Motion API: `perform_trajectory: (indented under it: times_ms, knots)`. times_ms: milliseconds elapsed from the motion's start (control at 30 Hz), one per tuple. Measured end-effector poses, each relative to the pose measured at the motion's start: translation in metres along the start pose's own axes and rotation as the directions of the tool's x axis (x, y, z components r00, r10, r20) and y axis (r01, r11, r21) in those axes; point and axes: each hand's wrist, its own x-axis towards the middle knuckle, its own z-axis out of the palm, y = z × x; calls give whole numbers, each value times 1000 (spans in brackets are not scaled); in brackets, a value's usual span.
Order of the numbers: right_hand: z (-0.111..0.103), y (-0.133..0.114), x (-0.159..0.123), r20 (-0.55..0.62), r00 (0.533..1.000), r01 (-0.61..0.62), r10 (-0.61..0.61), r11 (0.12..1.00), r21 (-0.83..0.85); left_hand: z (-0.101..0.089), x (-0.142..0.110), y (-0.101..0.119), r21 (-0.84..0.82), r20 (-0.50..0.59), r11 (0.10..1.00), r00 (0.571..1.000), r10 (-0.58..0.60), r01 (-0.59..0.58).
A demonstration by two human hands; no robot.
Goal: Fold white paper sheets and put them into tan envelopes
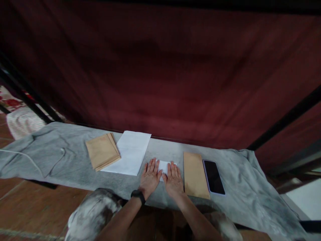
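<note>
A small piece of white paper [164,166], apparently folded, lies on the grey cloth between and under my hands. My left hand [150,177] rests flat on its left side, fingers stretched forward, a dark band on the wrist. On the paper's right side my right hand [173,180] presses flat in the same way, fingers extended. Both thumbs come close together over the paper's middle. Part of the paper is hidden beneath the palms. Just right of my right hand lies a brown envelope-like paper [196,175].
Larger white sheets [134,150] lie to the left, partly under a stack of brown paper pieces [102,150]. A phone [214,177] lies at the right. A white cable [27,157] crosses the grey cloth [72,164] at far left. A dark red curtain [160,73] hangs behind.
</note>
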Motion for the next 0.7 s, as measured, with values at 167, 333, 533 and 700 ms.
perform_trajectory:
  times_ms: [167, 333, 533, 700]
  knots:
    - [3, 13, -2, -34, 999, -42, 42, 999, -2, 0, -4, -6, 1, 13, 998, 998, -66, 66]
    - [-1, 14, -3, 8, 999, -49, 49, 999, -21, -6, -5, 2, 21, -29, 991, 991, -128, 129]
    - [-3, 10, -3, 27, 999, -47, 46, 999, 5, -3, -22, 15, -32, -36, 998, 998, 43, -45]
    - [-6, 10, -4, 10, 998, -60, 60, 998, -14, 0, -40, 3, -43, -45, 999, 999, 5, -7]
